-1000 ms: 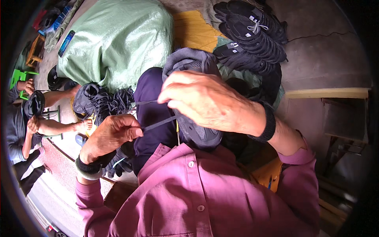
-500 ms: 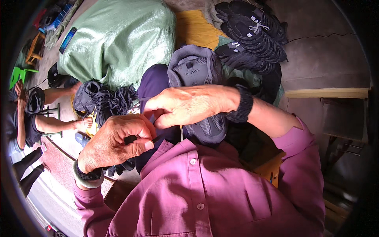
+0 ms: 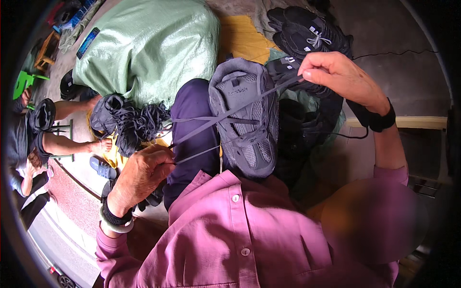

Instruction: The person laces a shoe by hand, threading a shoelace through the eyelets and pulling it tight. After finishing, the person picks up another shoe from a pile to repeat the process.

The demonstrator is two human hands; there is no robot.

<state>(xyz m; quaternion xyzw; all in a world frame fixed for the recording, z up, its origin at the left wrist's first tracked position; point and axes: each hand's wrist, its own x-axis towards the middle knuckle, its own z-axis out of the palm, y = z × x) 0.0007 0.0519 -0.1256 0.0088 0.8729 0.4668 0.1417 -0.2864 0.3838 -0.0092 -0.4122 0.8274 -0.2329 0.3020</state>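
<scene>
A dark grey sneaker (image 3: 245,120) rests on my lap, its toe toward me and its tongue away from me. Across it runs a flat dark shoelace (image 3: 221,115), stretched taut between my two hands. My left hand (image 3: 146,170), left of the shoe, is closed on the lace; a second strand runs from it to the eyelets near the toe. Out to the right and farther away, my right hand (image 3: 331,74) pinches the lace, and a loose end hangs below its wrist.
Bundled black laces (image 3: 141,122) lie left of my knee. A large pale green sack (image 3: 153,48) stands ahead, with a phone (image 3: 88,43) on it. Stacked black shoes (image 3: 312,38) are at the far right. Another person's legs (image 3: 72,144) show at the left.
My right hand has swung from above the shoe out to the far right, drawing the lace taut. My left hand has closed and shifted slightly; the sneaker is now uncovered.
</scene>
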